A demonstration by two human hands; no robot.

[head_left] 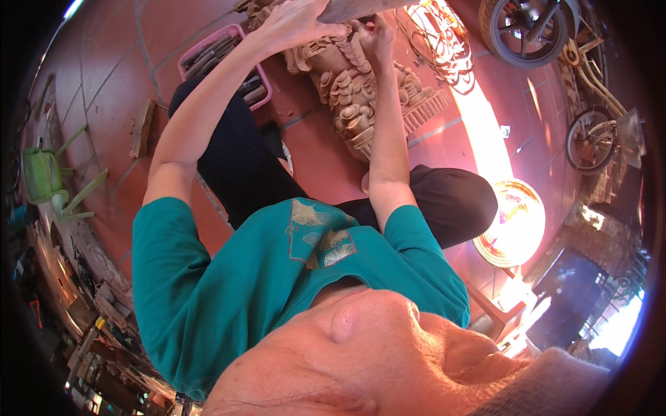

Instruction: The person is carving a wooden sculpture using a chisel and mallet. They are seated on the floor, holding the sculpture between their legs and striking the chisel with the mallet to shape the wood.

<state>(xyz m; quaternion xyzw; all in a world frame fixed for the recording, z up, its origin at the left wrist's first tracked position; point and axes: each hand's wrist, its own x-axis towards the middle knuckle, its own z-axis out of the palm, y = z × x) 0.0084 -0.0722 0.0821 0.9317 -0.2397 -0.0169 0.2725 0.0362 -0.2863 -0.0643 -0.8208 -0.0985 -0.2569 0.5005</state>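
A pale brown wood carving (350, 90), deeply cut with scrolls and curls, lies on the floor before me. Above its far part, at the top edge, is a smooth grey-brown flat piece (357, 8), cut off by the frame. My left hand (298, 24) closes on its left end, with the thumb stretched along its lower edge. Just below that piece, my right hand (377, 40) is closed with bent fingers, close over the carving. What it grips is hidden. Left of the carving stands a pink basket (261, 102) full of slim dark tools.
A wood block (143, 128) lies on red floor tiles (104, 69) at the left, near a green plastic chair (43, 177). Wheels (531, 31) stand at the far right. A round woven tray (510, 223) sits in bright sunlight beside my right knee.
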